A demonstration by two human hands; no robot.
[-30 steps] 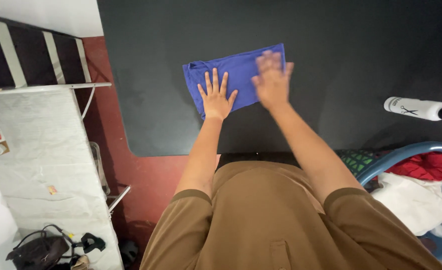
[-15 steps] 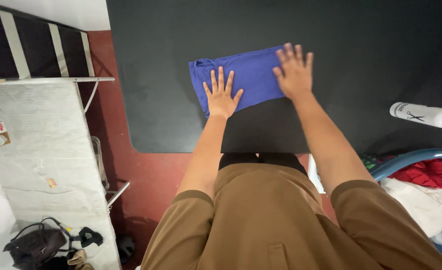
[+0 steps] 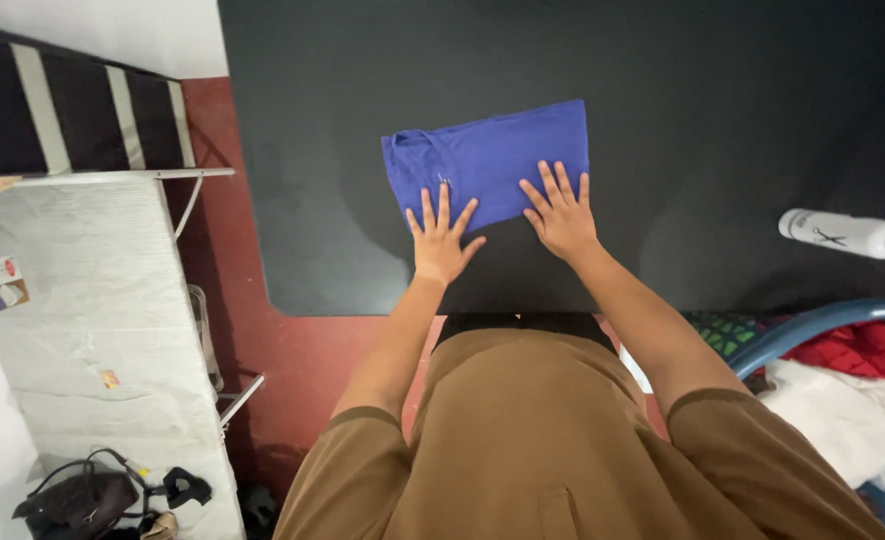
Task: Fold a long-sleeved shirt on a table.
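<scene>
Black matting covers the work surface, where a folded blue cloth lies near its front edge, the left hand and right hand pressing flat on it, fingers spread, gripping nothing.

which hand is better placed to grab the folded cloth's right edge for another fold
Right, probably. The right hand lies flat on the blue cloth near its right edge; the left hand presses nearer the middle.
</scene>
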